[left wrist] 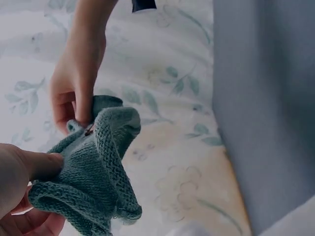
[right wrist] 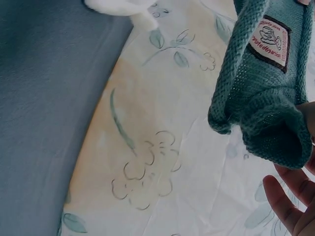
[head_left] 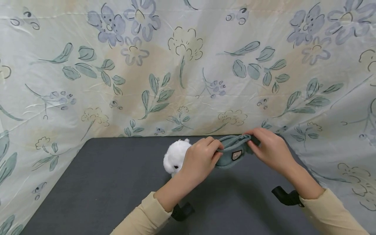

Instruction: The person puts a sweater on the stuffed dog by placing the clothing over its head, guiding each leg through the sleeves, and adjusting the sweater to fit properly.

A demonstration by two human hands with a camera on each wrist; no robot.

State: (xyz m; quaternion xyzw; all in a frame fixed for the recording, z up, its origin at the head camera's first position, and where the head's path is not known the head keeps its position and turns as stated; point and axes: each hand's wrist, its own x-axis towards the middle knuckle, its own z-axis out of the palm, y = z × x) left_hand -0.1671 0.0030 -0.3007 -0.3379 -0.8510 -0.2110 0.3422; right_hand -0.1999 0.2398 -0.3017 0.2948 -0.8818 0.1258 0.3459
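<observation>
- Pinched from both ends, the knit garment [head_left: 226, 160] hangs between the left hand [head_left: 202, 156] and the right hand [head_left: 271, 150]; each has thumb and forefinger closed on the fabric, the left on its left end, the right on its far right end.
- It appears lifted off the table [head_left: 102, 179], to the right of the white plush toy [head_left: 173, 156], its patch [head_left: 236, 155] turned to the near side.
- Rolled borders fold over one another along the top, and a short tube [right wrist: 266, 109] gapes at the right end. Handling would probably go best with light, even tension: enough to part the layers, not so much that the knit stretches.
- Pinching one layer at a time should help spread the cloth; catching two together could close the gap. Whether either hand has one layer or several, I cannot tell.
- Far edge and right edge of the tabletop are both near the right hand, with the flowered backdrop [head_left: 188, 107] just beyond, so a wide pull right or far may brush it.
- More room shows left of the toy and on the near side.
- The left hand partly covers the toy in the head view; contact is unclear, so a leftward sweep could nudge it.
</observation>
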